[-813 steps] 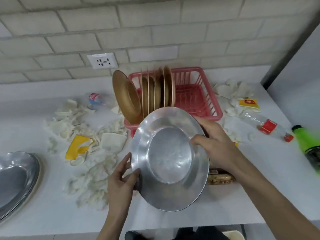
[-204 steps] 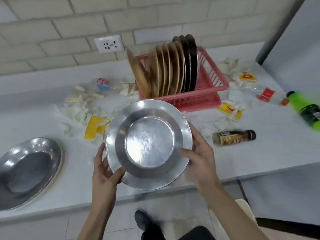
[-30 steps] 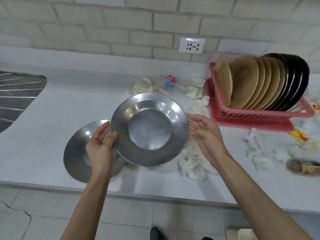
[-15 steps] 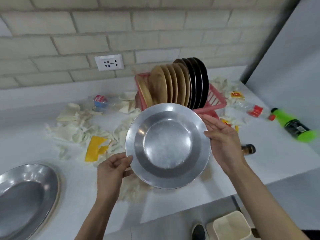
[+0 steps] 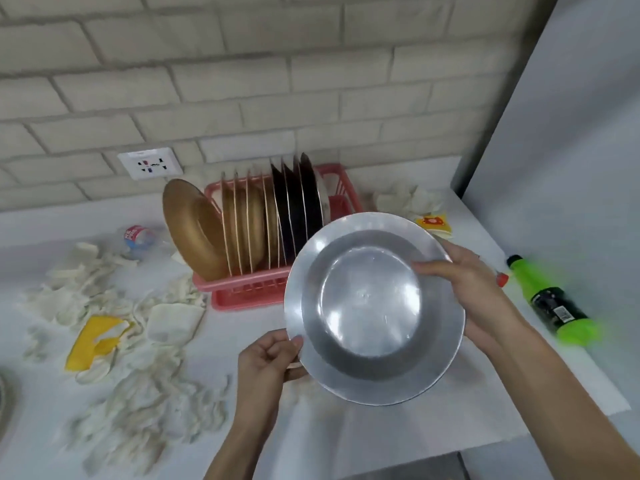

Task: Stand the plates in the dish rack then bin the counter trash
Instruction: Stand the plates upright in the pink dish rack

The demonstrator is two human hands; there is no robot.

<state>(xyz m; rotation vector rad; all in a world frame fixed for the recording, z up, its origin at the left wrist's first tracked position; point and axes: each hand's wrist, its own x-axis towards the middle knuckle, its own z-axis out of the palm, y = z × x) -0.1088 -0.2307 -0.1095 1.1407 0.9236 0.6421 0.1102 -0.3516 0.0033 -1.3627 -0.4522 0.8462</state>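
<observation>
Both grips are clamped on the steel plate (image 5: 374, 306): the left hand (image 5: 268, 358) pinches its lower-left rim and the right hand (image 5: 474, 292) hooks its right rim, holding it tilted over the worktop (image 5: 381, 438), just before the pink dish rack (image 5: 249, 296). The smooth metal could slip, and since it hides the rack's free slots, its edge could strike the black plates (image 5: 294, 209) standing there.

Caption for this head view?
Left hand and right hand hold a steel plate before a pink rack of standing plates, amid trash.
</observation>
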